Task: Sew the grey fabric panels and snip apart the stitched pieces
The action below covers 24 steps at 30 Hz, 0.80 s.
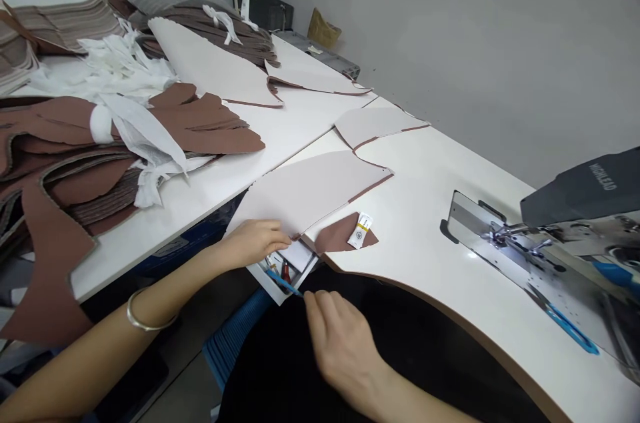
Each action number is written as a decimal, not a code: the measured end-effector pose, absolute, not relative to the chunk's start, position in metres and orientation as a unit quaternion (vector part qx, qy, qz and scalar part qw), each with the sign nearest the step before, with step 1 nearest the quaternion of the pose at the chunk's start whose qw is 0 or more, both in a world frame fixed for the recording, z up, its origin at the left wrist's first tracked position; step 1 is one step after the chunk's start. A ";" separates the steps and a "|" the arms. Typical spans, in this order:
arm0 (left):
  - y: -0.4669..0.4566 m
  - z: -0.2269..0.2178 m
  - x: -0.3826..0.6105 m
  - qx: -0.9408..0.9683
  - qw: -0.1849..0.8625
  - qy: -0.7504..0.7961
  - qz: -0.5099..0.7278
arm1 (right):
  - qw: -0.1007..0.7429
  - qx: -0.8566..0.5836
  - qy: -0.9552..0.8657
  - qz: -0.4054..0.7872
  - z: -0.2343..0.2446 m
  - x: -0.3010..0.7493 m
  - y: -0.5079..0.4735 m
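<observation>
1. Tabletop (450, 163): pale panels (310, 183) spread from eleven o'clock to centre; laying-out looked done.
2. Brown bundle (75, 117), nine o'clock: tied, probably unused.
3. Drawer (265, 285), seven o'clock: open; left hand (260, 241) at panel edge above, grip unclear.
4. Brown piece (333, 236), five o'clock: label (360, 231) on top, seemingly unattached.
5. Blue tool (285, 283), over drawer: right hand's (343, 336) grip clamped on it; fetching or stowing, couldn't tell.

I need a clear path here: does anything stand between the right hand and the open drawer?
Nothing visible does: the slim blue tool held by the right hand reaches over the drawer, and the left hand is off that line, by the near edge of the pale panel.
</observation>
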State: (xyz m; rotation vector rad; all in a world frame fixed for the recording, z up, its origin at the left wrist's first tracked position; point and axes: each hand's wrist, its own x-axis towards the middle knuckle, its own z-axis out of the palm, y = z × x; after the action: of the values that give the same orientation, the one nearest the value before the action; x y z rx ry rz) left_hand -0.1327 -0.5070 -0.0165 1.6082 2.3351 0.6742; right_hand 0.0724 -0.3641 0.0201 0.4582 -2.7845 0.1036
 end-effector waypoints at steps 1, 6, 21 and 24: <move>-0.509 -0.014 -0.135 0.529 0.147 0.790 0.274 | 0.168 0.127 -0.974 0.088 0.020 0.074 -0.354; -0.511 0.006 -0.140 0.441 0.320 0.720 0.429 | 0.141 -0.069 -0.917 0.368 0.022 0.069 -0.321; -0.504 0.009 -0.137 0.272 0.404 0.686 0.540 | 0.194 -0.044 -0.887 0.416 0.016 0.050 -0.318; -0.504 0.014 -0.137 0.273 0.412 0.692 0.527 | 0.217 -0.052 -0.889 0.401 0.015 0.048 -0.319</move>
State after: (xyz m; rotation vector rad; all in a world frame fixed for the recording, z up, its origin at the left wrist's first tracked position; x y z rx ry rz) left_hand -0.1374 -0.5035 0.0143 0.6858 1.7404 1.3251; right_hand 0.0482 -0.3194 0.0154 -0.1429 -2.4619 1.1108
